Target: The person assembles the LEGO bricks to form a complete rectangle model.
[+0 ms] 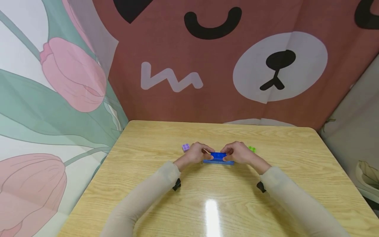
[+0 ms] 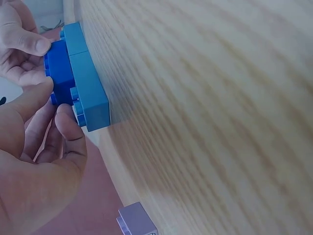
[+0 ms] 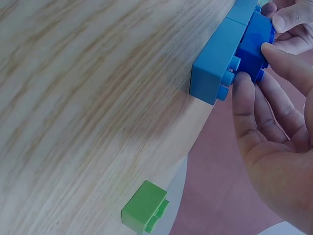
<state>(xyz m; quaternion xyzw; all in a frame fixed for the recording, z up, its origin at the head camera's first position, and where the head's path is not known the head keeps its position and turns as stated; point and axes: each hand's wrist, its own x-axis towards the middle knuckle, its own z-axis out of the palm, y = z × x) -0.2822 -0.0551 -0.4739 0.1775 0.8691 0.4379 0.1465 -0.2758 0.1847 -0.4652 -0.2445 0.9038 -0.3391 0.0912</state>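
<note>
Two light blue building bricks lie end to end on the table, studs up. Across their seam sits a longer dark blue brick, its studs also facing up. My left hand pinches the left end of this dark blue brick between thumb and fingers. At the opposite end, my right hand grips it the same way. Both wrist views show the dark blue brick low against the light blue studs, which stay exposed at the outer ends of the row.
A purple brick lies on the wooden table just beyond my left hand. Beyond my right hand is a green brick, partly hidden in the head view. A patterned cloth hangs behind the table's far edge.
</note>
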